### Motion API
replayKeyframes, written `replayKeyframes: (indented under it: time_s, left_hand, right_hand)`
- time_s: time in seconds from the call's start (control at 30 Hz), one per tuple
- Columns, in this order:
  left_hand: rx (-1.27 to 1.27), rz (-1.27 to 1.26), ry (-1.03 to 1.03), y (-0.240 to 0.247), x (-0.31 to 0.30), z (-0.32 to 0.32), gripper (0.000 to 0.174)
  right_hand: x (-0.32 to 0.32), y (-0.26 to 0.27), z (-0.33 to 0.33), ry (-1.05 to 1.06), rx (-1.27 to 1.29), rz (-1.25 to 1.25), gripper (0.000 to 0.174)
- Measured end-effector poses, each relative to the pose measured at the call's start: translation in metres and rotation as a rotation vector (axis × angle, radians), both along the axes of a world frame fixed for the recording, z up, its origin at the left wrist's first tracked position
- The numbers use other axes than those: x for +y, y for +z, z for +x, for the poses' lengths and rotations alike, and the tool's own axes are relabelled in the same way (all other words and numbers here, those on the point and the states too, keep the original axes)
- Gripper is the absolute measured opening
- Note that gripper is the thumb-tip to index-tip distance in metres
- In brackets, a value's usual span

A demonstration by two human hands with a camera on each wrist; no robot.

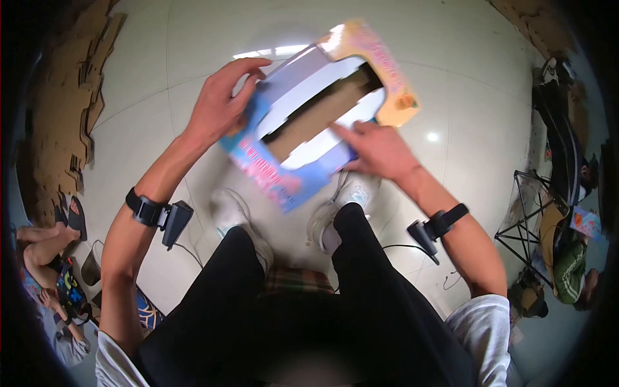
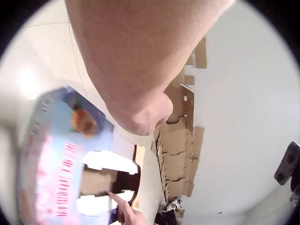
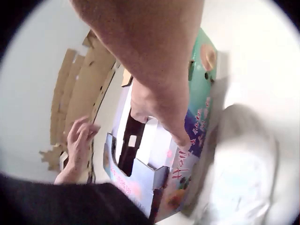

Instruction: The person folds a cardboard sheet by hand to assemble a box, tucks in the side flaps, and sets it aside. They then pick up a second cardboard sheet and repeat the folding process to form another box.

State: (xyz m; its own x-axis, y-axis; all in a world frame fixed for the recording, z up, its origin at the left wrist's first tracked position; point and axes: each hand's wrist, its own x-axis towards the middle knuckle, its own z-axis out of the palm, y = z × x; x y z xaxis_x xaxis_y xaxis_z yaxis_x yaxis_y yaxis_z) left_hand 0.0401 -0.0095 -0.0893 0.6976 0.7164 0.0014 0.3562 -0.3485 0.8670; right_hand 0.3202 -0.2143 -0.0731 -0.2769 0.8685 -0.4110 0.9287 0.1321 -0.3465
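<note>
The printed carton sits upper centre in the frame, walls erected, central opening uncovered. The right hand grips its edge, thumb outside. The left hand is beside it, fingers released, loosely bent.

Forearm over tiles, pointing fingers at printed box, stacked cardboard

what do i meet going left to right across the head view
stacked cardboard → left wrist camera → left hand → printed box → right wrist camera → black metal frame
</note>
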Motion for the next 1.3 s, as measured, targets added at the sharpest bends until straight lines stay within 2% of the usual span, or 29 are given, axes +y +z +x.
replayKeyframes:
  time_s: [0.07, 0.1, 0.13, 0.17, 0.2, 0.23, 0.3, 0.37, 0.5, 0.63, 0.73, 0.83, 0.93, 1.03, 1.07, 1.17, 1.3]
  left_hand:
    - [-0.018, 0.053, 0.011, -0.003, 0.005, 0.006, 0.031]
    - [0.028, 0.029, 0.027, 0.0, 0.007, 0.006, 0.031]
    - [0.076, 0.002, 0.047, 0.005, 0.008, 0.006, 0.031]
    - [0.119, -0.028, 0.071, 0.009, 0.008, -0.003, 0.03]
    - [0.092, -0.084, 0.104, 0.007, 0.007, -0.003, 0.028]
    - [0.11, -0.106, 0.106, 0.0, 0.01, -0.006, 0.028]
    - [0.133, -0.146, 0.112, -0.016, 0.013, -0.015, 0.027]
    - [0.154, -0.196, 0.117, -0.019, 0.01, -0.012, 0.026]
    - [0.205, -0.207, 0.061, -0.022, 0.008, -0.021, 0.027]
    - [0.238, -0.272, -0.026, -0.022, 0.004, -0.012, 0.026]
    - [0.179, -0.197, -0.149, -0.025, 0.003, -0.014, 0.026]
    - [0.188, -0.092, -0.216, -0.032, 0.0, -0.022, 0.026]
    - [0.214, -0.06, -0.234, -0.037, -0.004, -0.033, 0.025]
    - [0.472, -0.168, -0.305, -0.037, -0.003, -0.038, 0.026]
    - [0.619, -0.221, -0.38, -0.036, -0.002, -0.038, 0.026]
    - [0.838, -0.231, -0.526, -0.056, -0.008, -0.056, 0.026]
    - [0.878, -0.194, -0.546, -0.053, -0.018, -0.056, 0.026]
  right_hand:
    - [-0.015, -0.013, 0.075, -0.148, -0.048, 0.088, 0.087]
    - [-0.023, -0.018, 0.12, -0.298, -0.121, 0.039, 0.086]
    - [-0.032, -0.018, 0.164, -0.437, -0.303, 0.048, 0.085]
    - [-0.039, -0.025, 0.207, -0.609, -0.468, 0.027, 0.078]
    - [-0.055, -0.023, 0.232, -0.726, -0.397, 0.339, 0.061]
    - [-0.062, -0.018, 0.241, -0.816, -0.408, 0.316, 0.052]
    - [-0.075, -0.008, 0.243, -0.994, -0.439, 0.288, 0.035]
    - [-0.085, -0.026, 0.219, -1.02, -0.389, 0.188, 0.025]
    - [-0.115, -0.083, 0.157, -1.123, -0.171, 0.104, 0.027]
    - [-0.122, -0.095, 0.112, -1.379, -0.005, 0.098, 0.027]
    - [-0.127, -0.102, 0.104, -1.389, -0.03, 0.15, 0.027]
    - [-0.13, -0.115, 0.108, -1.312, -0.045, 0.203, 0.027]
    - [-0.115, -0.11, 0.105, -1.329, -0.024, 0.193, 0.026]
    - [-0.097, -0.106, 0.098, -1.323, 0.05, 0.188, 0.024]
    - [-0.092, -0.106, 0.095, -1.317, 0.08, 0.183, 0.024]
    - [-0.074, -0.095, 0.081, -1.241, 0.145, 0.192, 0.021]
    - [-0.051, -0.079, 0.061, -1.147, 0.229, 0.151, 0.018]
